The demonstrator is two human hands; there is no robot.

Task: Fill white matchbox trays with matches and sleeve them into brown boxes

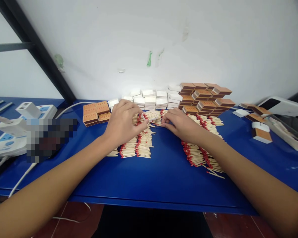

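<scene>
My left hand (125,120) curves round the left end of a small white matchbox tray (151,115) with red-headed matches in it, thumb in front and fingers behind. Across from it, my right hand (177,122) is closed, its thumb and fingertips pressed together low at the table beside some matches; what lies between them is too small to make out. Rows of loose matches (142,150) spread under and in front of my left hand. Another large bed of matches (193,155) lies beneath my right wrist and forearm, partly covered by it.
White trays (149,100) are stacked along the wall, with brown matchbox sleeves (206,99) piled to their right. Orange matchboxes (90,114) stand at left. Power strips (8,142), cables and a pixelated patch fill the left side. A white earphone case (260,126) sits at right.
</scene>
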